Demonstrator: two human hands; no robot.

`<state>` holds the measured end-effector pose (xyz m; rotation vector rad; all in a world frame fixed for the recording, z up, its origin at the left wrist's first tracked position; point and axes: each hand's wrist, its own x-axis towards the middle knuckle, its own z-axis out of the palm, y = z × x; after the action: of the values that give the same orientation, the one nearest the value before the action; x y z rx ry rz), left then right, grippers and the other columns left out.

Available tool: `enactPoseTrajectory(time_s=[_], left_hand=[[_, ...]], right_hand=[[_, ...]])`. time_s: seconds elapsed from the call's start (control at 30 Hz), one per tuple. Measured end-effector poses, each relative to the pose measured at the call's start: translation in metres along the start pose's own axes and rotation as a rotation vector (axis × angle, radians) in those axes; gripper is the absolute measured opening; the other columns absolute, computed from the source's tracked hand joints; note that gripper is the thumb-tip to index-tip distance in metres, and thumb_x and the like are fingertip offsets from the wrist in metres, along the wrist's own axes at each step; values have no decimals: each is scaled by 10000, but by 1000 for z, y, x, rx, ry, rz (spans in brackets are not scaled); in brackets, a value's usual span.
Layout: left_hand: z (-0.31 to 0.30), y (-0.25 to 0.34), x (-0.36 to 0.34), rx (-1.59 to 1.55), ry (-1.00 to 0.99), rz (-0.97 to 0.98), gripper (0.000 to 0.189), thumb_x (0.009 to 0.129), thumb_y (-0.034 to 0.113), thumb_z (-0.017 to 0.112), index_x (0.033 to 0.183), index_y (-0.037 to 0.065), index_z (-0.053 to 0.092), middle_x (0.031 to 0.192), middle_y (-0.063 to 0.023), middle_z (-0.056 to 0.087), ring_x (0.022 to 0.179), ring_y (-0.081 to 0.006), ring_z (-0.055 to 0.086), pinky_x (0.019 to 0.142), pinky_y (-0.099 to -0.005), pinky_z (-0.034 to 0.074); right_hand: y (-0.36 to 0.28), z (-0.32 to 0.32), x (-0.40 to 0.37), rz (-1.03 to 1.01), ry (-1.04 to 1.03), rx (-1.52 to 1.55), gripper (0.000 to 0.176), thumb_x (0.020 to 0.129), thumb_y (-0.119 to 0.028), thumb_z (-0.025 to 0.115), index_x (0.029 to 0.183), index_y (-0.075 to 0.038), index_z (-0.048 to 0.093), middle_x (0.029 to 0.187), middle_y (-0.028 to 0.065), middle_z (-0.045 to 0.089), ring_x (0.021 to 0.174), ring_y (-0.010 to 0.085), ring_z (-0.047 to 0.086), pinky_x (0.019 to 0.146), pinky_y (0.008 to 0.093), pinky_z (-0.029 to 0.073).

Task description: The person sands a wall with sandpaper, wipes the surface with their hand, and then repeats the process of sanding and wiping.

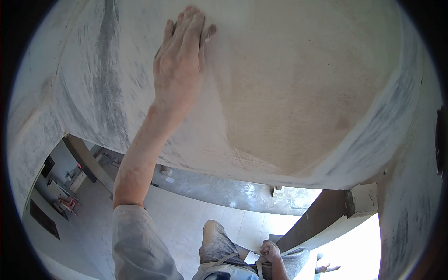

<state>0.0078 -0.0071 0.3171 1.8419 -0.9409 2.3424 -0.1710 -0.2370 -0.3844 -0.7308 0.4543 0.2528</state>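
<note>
My left hand (182,51) is raised high against the smooth, plastered surface (289,84), fingers extended and close together. Beside the thumb, the edge of a small brownish sheet of sandpaper (211,32) sticks out; the rest of it is hidden under my palm. The surface has a beige patch in the middle and pale, powdery areas around it, with dark grey streaks to the left. Low down, near my waist and lap, my right hand (270,251) has its fingers curled closed. What it holds, if anything, is hidden. A pale strap (226,259) crosses my dusty clothes close by.
Far below lies a tiled floor (186,242). A brown beam (317,219) with a pale block (364,199) at its end slants up at the right. In the lower left room are a red chair (69,203) and boards. Another streaked wall (410,196) borders the right.
</note>
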Motion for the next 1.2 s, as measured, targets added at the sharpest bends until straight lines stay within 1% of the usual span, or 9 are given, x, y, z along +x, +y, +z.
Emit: enactPoseTrajectory(time_s=[0.1, 0.23, 0.43, 0.53, 0.73, 0.83, 0.93, 1.13, 1.2], left_hand=[[-6, 13, -37, -54, -38, 10, 277, 975, 69, 481, 1225, -1, 579, 1260, -170, 610, 1202, -333, 563, 1037, -468, 458], [3, -6, -4, 21, 7, 44, 283, 976, 72, 481, 1231, -2, 577, 1254, -178, 611, 1194, -336, 569, 1032, -449, 469], [4, -3, 2, -19, 36, -33, 299, 958, 39, 504, 1246, 2, 573, 1265, -182, 604, 1206, -325, 563, 1035, -442, 469], [0, 17, -38, -23, -23, 4, 316, 940, 12, 520, 1253, 7, 569, 1261, -179, 606, 1209, -325, 561, 1032, -432, 475], [8, -11, 28, -61, 39, 64, 316, 945, 73, 546, 1250, -6, 569, 1272, -189, 597, 1222, -322, 553, 1043, -440, 462], [8, 0, 3, -23, 70, 26, 300, 956, 88, 534, 1237, -8, 574, 1261, -187, 605, 1182, -326, 583, 1029, -425, 476], [-2, 25, -57, -49, -36, 50, 276, 954, 51, 515, 1217, 2, 583, 1229, -182, 624, 1145, -333, 606, 995, -399, 505], [5, 4, 12, -8, 73, 141, 253, 892, 111, 613, 1101, -30, 631, 1150, -220, 654, 1122, -332, 625, 959, -456, 523], [2, 6, 8, -89, -37, 25, 258, 901, 139, 604, 1097, -26, 636, 1158, -220, 651, 1138, -341, 612, 981, -479, 501]], right_hand=[[12, -9, 6, -256, -44, -271, 134, 911, -109, 472, 977, -58, 577, 691, 37, 510, 637, 187, 517, 757, 431, 479], [-5, 10, -3, 44, 51, -10, 139, 914, -94, 454, 967, -58, 578, 683, 37, 502, 623, 189, 508, 742, 424, 479], [-2, 5, 0, -9, 62, -1, 113, 899, -63, 480, 955, -57, 577, 693, 49, 494, 614, 193, 504, 713, 425, 480], [7, -19, 17, 17, -151, 117, 102, 889, -53, 500, 967, -52, 566, 702, 51, 494, 630, 183, 518, 722, 434, 492], [3, -3, 7, 24, 38, 45, 91, 886, -47, 498, 951, -42, 561, 654, 31, 481, 572, 170, 499, 731, 430, 489], [11, -22, 19, -9, -180, 91, 93, 888, -56, 498, 952, -38, 562, 666, 36, 491, 544, 166, 483, 729, 417, 488], [4, -14, 11, 29, -63, 74, 96, 891, -67, 488, 936, -36, 567, 703, 53, 509, 540, 163, 478, 712, 402, 491], [1, -5, 9, 43, -103, 30, 97, 900, -77, 474, 910, -44, 565, 691, 41, 487, 576, 154, 487, 675, 379, 488], [6, 2, 3, -189, -62, -228, 83, 894, -75, 476, 873, -50, 553, 678, 24, 466, 585, 146, 471, 665, 377, 477]])
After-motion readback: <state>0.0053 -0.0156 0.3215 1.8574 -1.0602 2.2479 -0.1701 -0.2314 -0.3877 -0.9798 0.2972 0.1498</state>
